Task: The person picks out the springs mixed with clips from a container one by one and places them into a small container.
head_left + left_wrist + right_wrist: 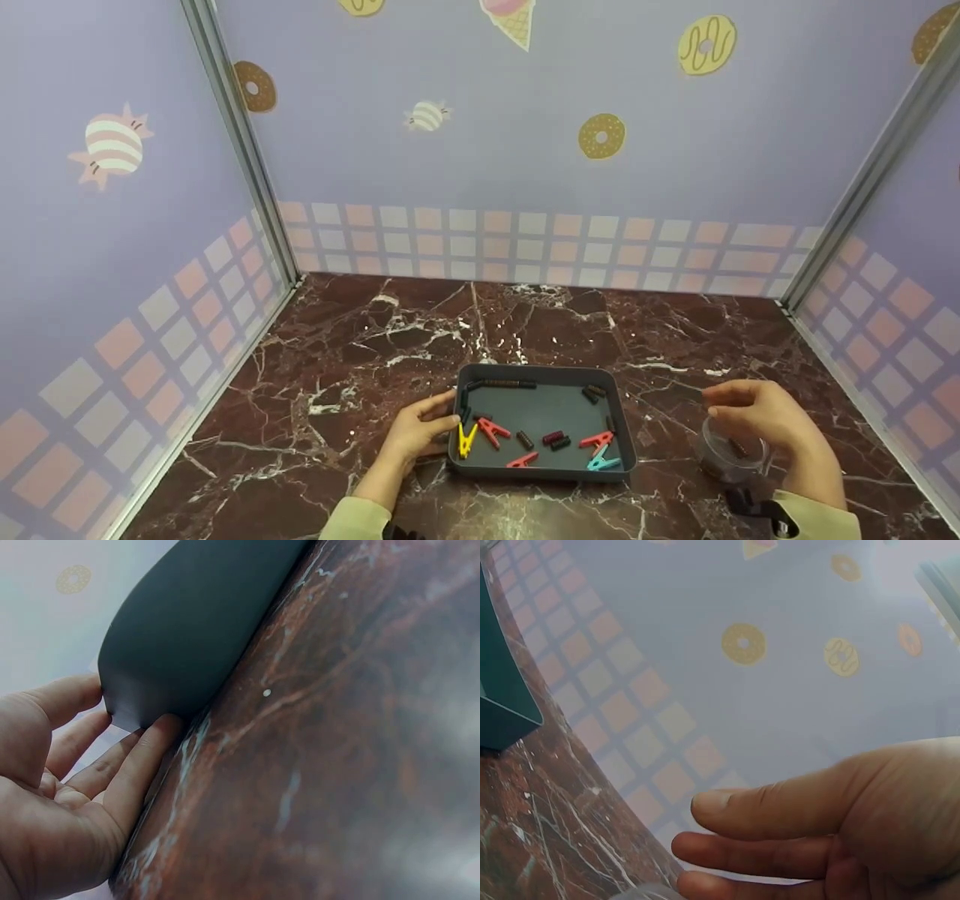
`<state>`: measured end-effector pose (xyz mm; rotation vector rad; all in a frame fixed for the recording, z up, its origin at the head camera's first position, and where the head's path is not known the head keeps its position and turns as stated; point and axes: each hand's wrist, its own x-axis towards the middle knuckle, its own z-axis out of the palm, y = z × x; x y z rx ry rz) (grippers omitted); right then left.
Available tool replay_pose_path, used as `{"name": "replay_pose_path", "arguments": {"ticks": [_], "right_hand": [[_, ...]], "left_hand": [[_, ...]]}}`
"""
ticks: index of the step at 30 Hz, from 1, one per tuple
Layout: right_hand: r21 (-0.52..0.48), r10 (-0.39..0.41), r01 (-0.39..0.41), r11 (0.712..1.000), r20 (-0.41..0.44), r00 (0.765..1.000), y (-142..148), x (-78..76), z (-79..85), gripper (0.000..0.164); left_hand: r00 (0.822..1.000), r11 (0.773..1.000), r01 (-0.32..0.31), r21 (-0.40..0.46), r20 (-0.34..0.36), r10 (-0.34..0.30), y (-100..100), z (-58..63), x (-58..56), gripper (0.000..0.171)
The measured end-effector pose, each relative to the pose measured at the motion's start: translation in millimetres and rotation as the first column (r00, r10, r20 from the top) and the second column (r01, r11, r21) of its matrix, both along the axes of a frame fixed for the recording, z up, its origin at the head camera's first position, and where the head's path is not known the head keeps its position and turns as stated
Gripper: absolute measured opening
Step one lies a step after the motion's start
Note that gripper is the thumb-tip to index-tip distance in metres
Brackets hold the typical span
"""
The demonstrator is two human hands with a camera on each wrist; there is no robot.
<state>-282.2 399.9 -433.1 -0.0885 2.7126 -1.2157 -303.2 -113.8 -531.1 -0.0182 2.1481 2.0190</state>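
Grey tray point(555, 409) has your left hand point(416, 429) at 9 o'clock, fingers loosely spread against it, but your right hand point(766, 412), fingers narrow and seemingly empty, hangs over the clear cup point(714, 459) at 3 o'clock, so dipping that wrist could totally tip it.

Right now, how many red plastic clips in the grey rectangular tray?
3: one red clip left of centre, another by the near rim, a third at right beside a blue plastic clip.
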Motion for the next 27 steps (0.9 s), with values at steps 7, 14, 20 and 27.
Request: {"name": "replay_pose_path", "arguments": {"ticks": [7, 14, 20, 27], "right_hand": [[-0.017, 0.057, -0.059, 0.998, -0.099, 0.993, -14, -5.6, 1.1, 0.042], [-0.160, 0.121, -0.149, 0.976, -0.172, 0.978, -34, -10.3, -0.5, 0.043], [-0.258, 0.200, -0.247, 0.934, -0.195, 0.960, -53, -15.6, -8.7, 0.043], [-0.281, 0.277, -0.344, 0.896, -0.251, 0.928, -79, -27.9, -23.0, 0.039]], "left_hand": [[1.000, 1.000, -0.003, 0.008, -0.004, 0.003, 0, -0.7, 0.0, 0.057], [1.000, 1.000, -0.003, 0.020, -0.004, 0.003, 0, -2.8, -1.3, 0.057], [1.000, 1.000, 0.002, 0.016, -0.012, -0.002, -1, -0.8, -0.3, 0.058], [1.000, 1.000, 0.003, 0.015, -0.011, -0.002, 0, -0.5, 0.2, 0.058]]}}
